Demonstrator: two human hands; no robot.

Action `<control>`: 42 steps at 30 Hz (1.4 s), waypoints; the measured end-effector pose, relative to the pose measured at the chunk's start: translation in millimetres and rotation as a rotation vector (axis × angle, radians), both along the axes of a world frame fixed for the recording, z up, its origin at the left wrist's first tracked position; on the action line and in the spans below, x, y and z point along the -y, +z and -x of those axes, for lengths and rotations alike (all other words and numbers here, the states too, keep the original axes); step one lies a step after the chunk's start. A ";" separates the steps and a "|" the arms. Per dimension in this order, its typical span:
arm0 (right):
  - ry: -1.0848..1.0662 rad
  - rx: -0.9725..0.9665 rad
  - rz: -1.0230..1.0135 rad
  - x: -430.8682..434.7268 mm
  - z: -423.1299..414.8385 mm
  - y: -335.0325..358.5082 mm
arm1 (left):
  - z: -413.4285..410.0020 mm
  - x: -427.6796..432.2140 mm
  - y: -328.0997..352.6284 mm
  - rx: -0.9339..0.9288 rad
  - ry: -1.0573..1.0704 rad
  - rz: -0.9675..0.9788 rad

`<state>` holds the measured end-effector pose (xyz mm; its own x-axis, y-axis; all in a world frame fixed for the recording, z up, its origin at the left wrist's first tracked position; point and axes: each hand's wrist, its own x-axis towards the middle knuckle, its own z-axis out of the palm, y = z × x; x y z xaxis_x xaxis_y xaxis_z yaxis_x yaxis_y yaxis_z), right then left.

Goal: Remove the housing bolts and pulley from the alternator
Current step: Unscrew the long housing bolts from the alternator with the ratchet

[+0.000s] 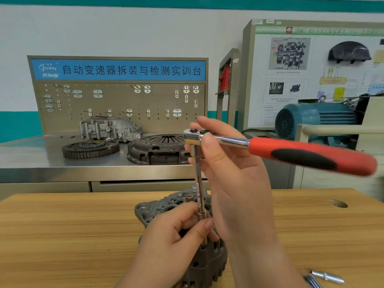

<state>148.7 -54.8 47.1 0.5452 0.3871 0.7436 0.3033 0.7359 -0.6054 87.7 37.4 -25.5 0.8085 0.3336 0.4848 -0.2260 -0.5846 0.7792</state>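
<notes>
Now ratchet (291,150) is gripped by right hand (234,173), bar (197,175) pinched by left hand (172,235). Tilted, purchase on alternator (203,265) is lost.

Red-orange ratchet (280,150) grip with a black inlay, chrome at head and extension bar (197,173). Dull dark grey on the alternator (207,265) at 6 o'clock. Honey-brown streaked grain across the table (62,235). At 10 o'clock, blue banner (133,70) (white lettering); at 3 o'clock, teal motor (311,117).
</notes>
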 end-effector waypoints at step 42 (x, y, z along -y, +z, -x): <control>-0.003 -0.094 0.020 -0.8 0.0 -0.6 | -3.3 -1.1 -2.8 -0.010 0.000 -0.057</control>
